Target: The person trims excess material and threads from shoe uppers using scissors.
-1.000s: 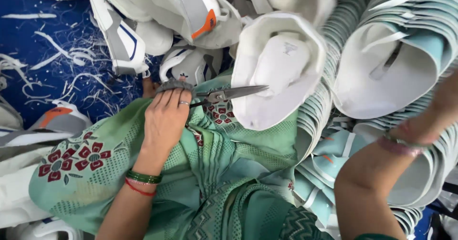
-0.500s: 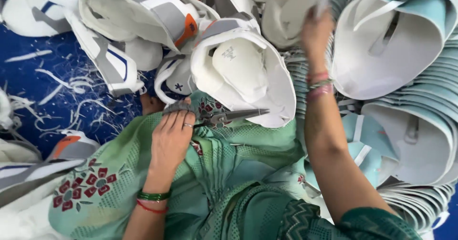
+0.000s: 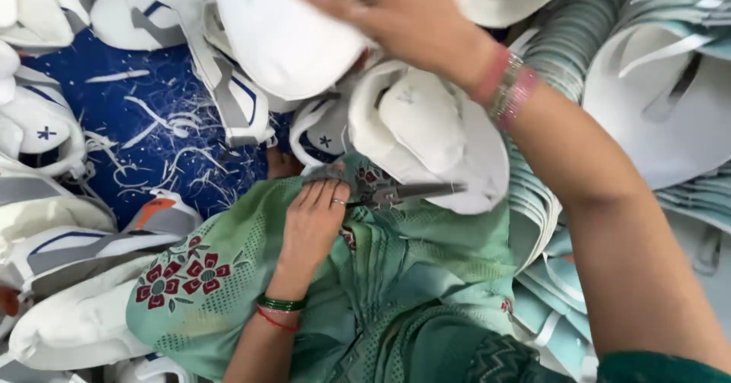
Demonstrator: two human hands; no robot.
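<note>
The white upper (image 3: 285, 36) looked light and floppy, best pinched at its rim, where the right hand (image 3: 403, 14) clasped it; the left hand (image 3: 312, 223) gripped scissors (image 3: 388, 193) on the lap.

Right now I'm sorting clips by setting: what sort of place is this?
Probably a shoe-making workshop, worked on the floor. White shoe uppers lie heaped all round, scissors rest under the left hand, and trimmed scraps litter the blue mat.

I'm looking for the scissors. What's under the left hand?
The left hand rests on scissors lying on green cloth; their handles are covered by its fingers.
</note>
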